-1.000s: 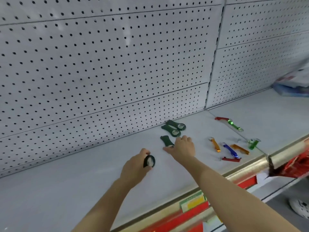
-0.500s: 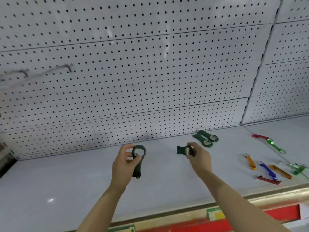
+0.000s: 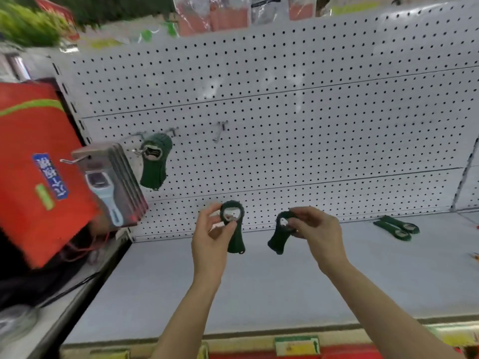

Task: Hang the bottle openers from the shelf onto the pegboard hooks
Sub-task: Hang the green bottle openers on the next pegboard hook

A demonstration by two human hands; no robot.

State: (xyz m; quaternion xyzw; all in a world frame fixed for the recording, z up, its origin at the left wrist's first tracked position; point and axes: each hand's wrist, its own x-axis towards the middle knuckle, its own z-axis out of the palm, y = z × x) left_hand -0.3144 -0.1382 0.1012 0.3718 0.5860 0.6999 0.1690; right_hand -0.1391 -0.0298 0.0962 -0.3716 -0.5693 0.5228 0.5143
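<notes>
My left hand (image 3: 211,235) pinches a dark green bottle opener (image 3: 233,229) upright by its round head, above the grey shelf (image 3: 233,288). My right hand (image 3: 315,230) grips a second green opener (image 3: 281,233) by its head, handle hanging down to the left. One green opener (image 3: 155,161) hangs on a pegboard hook (image 3: 155,133) at the left. An empty hook (image 3: 221,129) juts out to its right. Two more green openers (image 3: 396,228) lie on the shelf at the right by the pegboard (image 3: 311,125).
Carded packs with a blue tool (image 3: 108,185) hang on a hook at the left. A red bag (image 3: 36,167) fills the far left. Blurred packaged goods sit above the pegboard. The shelf's front edge carries red and yellow price strips (image 3: 295,345).
My view swung left and up, bringing the hooks and the hung opener into sight. Both hands lifted their openers off the shelf and raised them toward the pegboard. The coloured openers left the frame.
</notes>
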